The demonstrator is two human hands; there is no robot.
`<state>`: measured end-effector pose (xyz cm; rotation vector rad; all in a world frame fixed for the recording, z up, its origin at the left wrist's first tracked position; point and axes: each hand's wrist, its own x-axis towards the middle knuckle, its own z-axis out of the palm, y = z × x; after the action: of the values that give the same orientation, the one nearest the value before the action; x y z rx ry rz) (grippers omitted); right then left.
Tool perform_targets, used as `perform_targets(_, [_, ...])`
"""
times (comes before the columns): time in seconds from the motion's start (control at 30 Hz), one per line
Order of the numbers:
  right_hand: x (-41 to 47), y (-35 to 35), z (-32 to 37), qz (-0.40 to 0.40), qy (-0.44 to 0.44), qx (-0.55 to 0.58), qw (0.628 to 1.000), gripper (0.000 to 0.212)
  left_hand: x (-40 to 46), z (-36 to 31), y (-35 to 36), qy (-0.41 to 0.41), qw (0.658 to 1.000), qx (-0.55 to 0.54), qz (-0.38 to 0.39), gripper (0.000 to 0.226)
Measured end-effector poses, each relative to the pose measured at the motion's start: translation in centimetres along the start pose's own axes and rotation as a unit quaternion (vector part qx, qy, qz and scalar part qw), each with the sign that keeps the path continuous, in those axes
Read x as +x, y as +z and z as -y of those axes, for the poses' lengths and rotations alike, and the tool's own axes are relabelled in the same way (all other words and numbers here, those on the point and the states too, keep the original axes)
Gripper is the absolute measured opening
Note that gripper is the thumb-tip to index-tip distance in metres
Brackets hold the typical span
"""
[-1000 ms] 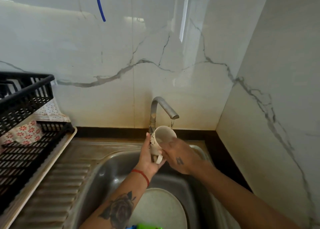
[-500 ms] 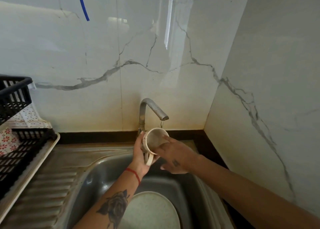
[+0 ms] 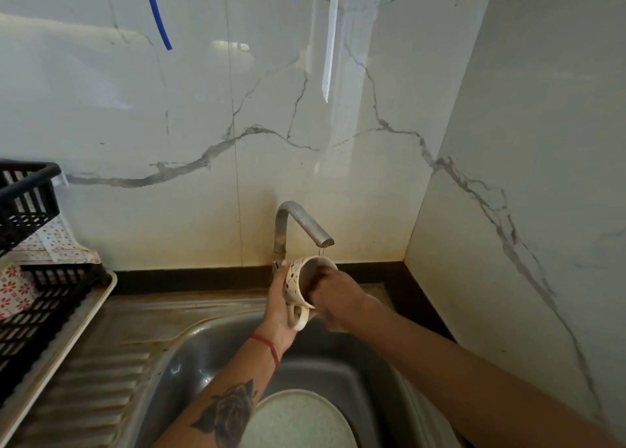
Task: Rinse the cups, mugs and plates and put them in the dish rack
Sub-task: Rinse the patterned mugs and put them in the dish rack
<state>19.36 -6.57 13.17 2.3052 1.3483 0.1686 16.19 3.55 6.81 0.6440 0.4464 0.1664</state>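
A cream mug (image 3: 297,285) with dark specks is tipped on its side under the tap spout (image 3: 321,241), where a thin stream of water falls on its rim. My left hand (image 3: 279,309) grips the mug from the left, its handle pointing down. The fingers of my right hand (image 3: 333,297) reach into the mug's mouth; the fingertips are hidden inside. A pale speckled plate (image 3: 298,420) lies in the steel sink (image 3: 189,353) below my arms. The black dish rack (image 3: 30,278) stands at the left on a cream tray.
A ribbed steel draining board (image 3: 101,373) lies between the rack and the sink bowl. Marble-look walls close in behind and on the right. A flower-patterned item (image 3: 13,293) sits in the rack. A blue tube (image 3: 157,11) hangs on the back wall.
My right hand has pushed further into the mug's mouth. The mug has tipped more onto its side under the spout. The view has shifted, showing more of the rack.
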Motion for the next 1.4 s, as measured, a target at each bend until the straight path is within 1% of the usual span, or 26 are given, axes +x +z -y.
perform_targets(0.03, [0.5,-0.3,0.4,0.000,0.032,0.077,0.997,0.032,0.1,0.4,0.3,-0.001,1.000,-0.014,-0.002,0.047])
perform_targets(0.1, [1.0,-0.9,1.1,0.019,0.062,0.272,0.960,0.028,0.4,1.0,0.4,0.001,0.999,-0.038,-0.012,0.052])
perform_targets(0.13, [0.9,-0.9,1.2,0.037,0.057,0.337,0.939,0.030,0.5,1.0,0.2,-0.002,0.999,-0.027,-0.019,0.055])
perform_targets(0.17, [0.4,-0.8,1.2,0.050,0.035,0.350,0.935,0.033,0.5,0.6,0.0,-0.009,1.000,0.000,-0.020,0.058])
perform_targets(0.2, [0.0,-0.4,1.0,0.055,0.009,0.324,0.944,0.037,0.4,0.1,-0.3,-0.019,0.999,0.031,-0.014,0.061])
perform_targets(0.27, [-0.6,0.9,0.2,0.055,-0.029,0.146,0.987,0.044,0.4,-0.8,-0.6,-0.041,0.996,0.079,0.000,0.066])
perform_targets(0.3, [-0.7,1.3,-0.1,0.047,-0.032,0.074,0.996,0.045,0.4,-1.1,-0.6,-0.045,0.994,0.095,0.002,0.068])
perform_targets(0.33, [-0.7,1.4,-0.3,0.036,-0.024,0.050,0.998,0.043,0.3,-1.2,-0.5,-0.043,0.994,0.102,0.002,0.068])
perform_targets(0.4, [-0.2,1.4,-0.4,0.002,0.008,0.105,0.994,0.034,-0.1,-0.8,-0.6,-0.028,0.998,0.061,0.002,0.067])
perform_targets(0.47, [0.1,0.9,-0.4,-0.044,0.042,0.209,0.976,0.026,-0.6,0.2,-0.8,-0.020,0.998,-0.049,0.022,0.069])
perform_targets(0.5, [0.2,0.8,-0.4,-0.050,0.060,0.256,0.964,0.023,-0.9,0.6,-0.8,-0.012,0.995,-0.095,0.034,0.070])
perform_targets(0.57, [0.1,0.8,-0.1,-0.015,0.072,0.328,0.942,0.021,-1.1,1.1,-0.4,0.003,0.990,-0.135,0.034,0.070])
perform_targets(0.63, [-0.1,1.0,-0.1,0.034,0.050,0.344,0.937,0.024,-1.0,1.0,0.1,0.005,0.991,-0.133,0.011,0.064])
perform_targets(0.7, [0.0,1.1,-0.7,0.074,0.032,0.310,0.947,0.033,-1.0,0.7,0.5,0.001,0.993,-0.115,-0.001,0.053])
perform_targets(0.77, [0.1,0.5,-1.5,0.094,0.050,0.277,0.955,0.038,-1.0,0.5,0.8,-0.010,0.994,-0.107,-0.007,0.046])
perform_targets(0.87, [0.6,-0.7,-1.1,0.066,0.065,0.363,0.927,0.032,-1.0,0.6,1.2,-0.025,0.993,-0.117,0.009,0.048])
perform_targets(0.93, [0.2,-1.0,-0.2,0.038,0.047,0.434,0.899,0.029,-0.9,0.2,1.1,-0.022,0.996,-0.086,0.004,0.054])
perform_targets(0.97, [-0.2,-0.7,0.1,0.038,0.034,0.445,0.894,0.030,-0.8,-0.2,1.0,-0.020,0.998,-0.057,-0.012,0.058])
perform_targets(1.0, [-0.6,-0.4,0.1,0.051,0.024,0.425,0.903,0.032,-0.8,-0.7,0.8,-0.021,0.999,-0.029,-0.025,0.062])
perform_targets(1.07, [-1.1,0.1,-0.6,0.084,0.033,0.313,0.945,0.040,-0.9,-1.6,0.6,-0.035,0.999,-0.001,-0.024,0.073])
perform_targets(1.1, [-1.1,0.2,-1.1,0.094,0.055,0.282,0.953,0.043,-1.0,-1.8,0.4,-0.039,0.999,-0.004,-0.015,0.076])
perform_targets(1.13, [-0.7,0.1,-1.4,0.097,0.074,0.284,0.951,0.043,-1.2,-1.9,0.3,-0.038,0.999,-0.014,-0.010,0.077])
perform_targets(1.23, [0.4,-0.9,-1.7,0.061,0.103,0.354,0.928,0.032,-1.8,-0.5,-0.1,-0.016,0.998,-0.063,-0.012,0.077])
perform_targets(1.3, [0.5,-1.2,-1.2,0.032,0.082,0.431,0.898,0.027,-2.0,0.6,-0.1,0.013,0.995,-0.102,0.010,0.070])
perform_targets(1.37, [0.0,-1.2,-0.5,0.020,0.045,0.501,0.864,0.031,-2.0,0.9,0.2,0.033,0.991,-0.128,0.010,0.062])
perform_targets(1.4, [-0.3,-0.9,-0.4,0.024,0.029,0.485,0.874,0.035,-2.0,0.8,0.3,0.035,0.992,-0.121,0.003,0.060])
